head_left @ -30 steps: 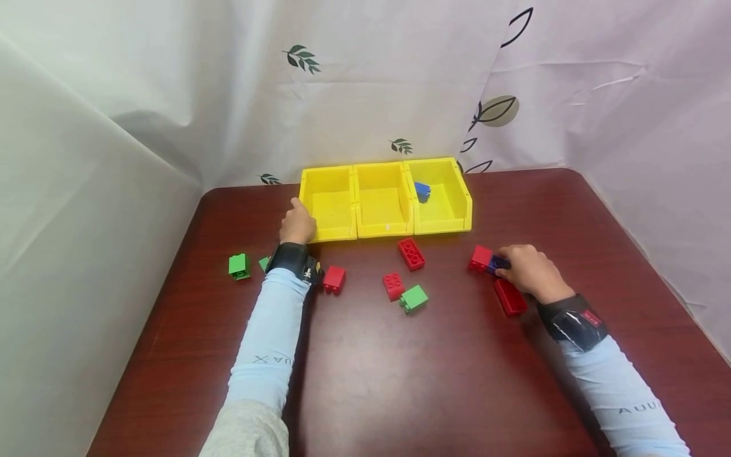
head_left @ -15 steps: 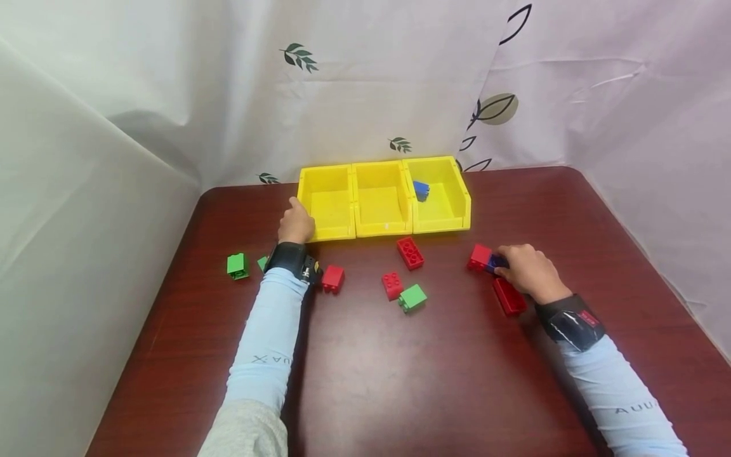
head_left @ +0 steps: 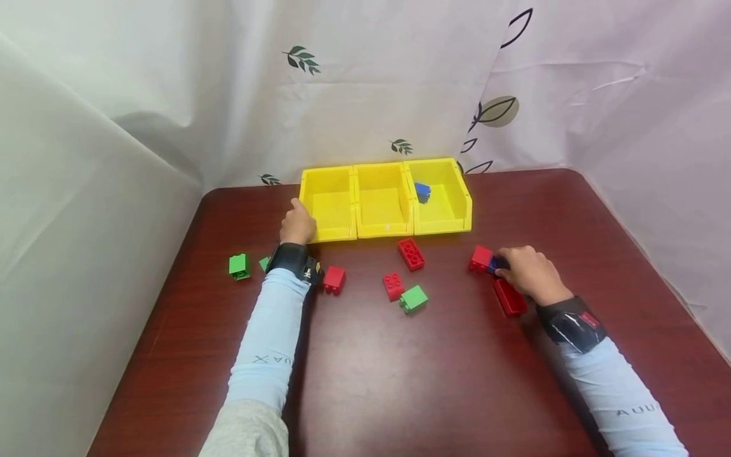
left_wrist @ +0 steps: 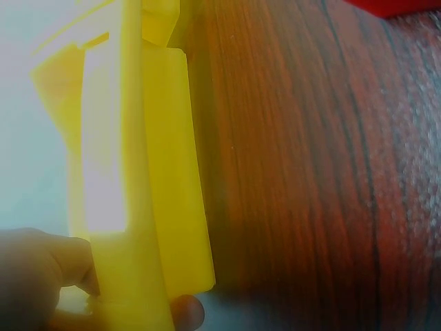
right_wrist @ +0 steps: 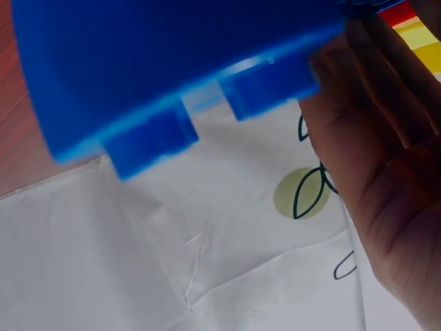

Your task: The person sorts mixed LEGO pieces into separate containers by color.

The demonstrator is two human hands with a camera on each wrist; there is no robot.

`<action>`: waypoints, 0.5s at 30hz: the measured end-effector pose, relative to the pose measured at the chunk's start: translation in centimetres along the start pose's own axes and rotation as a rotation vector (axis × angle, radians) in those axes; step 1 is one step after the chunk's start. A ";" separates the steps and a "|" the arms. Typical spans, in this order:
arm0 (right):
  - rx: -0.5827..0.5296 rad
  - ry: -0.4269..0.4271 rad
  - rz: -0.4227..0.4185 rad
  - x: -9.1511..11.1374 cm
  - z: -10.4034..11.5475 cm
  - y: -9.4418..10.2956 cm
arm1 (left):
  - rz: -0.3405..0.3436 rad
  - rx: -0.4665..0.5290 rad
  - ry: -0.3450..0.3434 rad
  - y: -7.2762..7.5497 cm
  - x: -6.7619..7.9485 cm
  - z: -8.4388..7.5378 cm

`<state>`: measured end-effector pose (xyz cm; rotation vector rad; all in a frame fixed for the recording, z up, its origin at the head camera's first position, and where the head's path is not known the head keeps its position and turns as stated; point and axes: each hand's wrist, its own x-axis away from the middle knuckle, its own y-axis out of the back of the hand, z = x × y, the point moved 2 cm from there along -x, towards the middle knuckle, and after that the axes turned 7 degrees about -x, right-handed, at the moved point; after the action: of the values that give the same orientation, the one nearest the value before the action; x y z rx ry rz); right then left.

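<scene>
My left hand (head_left: pixel 298 223) grips the left end of a row of yellow bins (head_left: pixel 385 230). In the left wrist view, fingertips lie on both sides of the yellow bin wall (left_wrist: pixel 176 172). On the right, my right hand (head_left: pixel 532 274) pinches a dark blue toy brick (head_left: pixel 498 263), large and studded in the right wrist view. A red brick (head_left: pixel 480 258) sits right against the blue one's left side. Just below that hand lies another red brick (head_left: pixel 510 298), hollow side up. My palm hides part of the blue brick in the head view.
A blue brick (head_left: pixel 422 192) lies in the right bin. Red bricks (head_left: pixel 411 254) (head_left: pixel 393 286) and a green brick (head_left: pixel 414 298) lie mid-table. A red brick (head_left: pixel 334 280) is beside my left wrist; a green brick (head_left: pixel 238 266) is farther left. White cloth hangs behind the table.
</scene>
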<state>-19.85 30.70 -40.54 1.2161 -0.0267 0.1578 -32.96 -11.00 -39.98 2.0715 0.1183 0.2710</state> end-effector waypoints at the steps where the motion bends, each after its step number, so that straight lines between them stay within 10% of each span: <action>1: 0.005 0.006 0.000 0.0 -0.1 0.0 | -0.002 0.001 -0.003 0.0 0.0 0.0; 15: 0.026 0.033 -0.066 0.0 0.3 3.3 | -0.002 -0.003 -0.006 -0.1 0.0 0.0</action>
<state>-20.24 31.52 -37.31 1.2380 0.0445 0.1206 -32.95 -10.92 -40.03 2.0694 0.1163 0.2638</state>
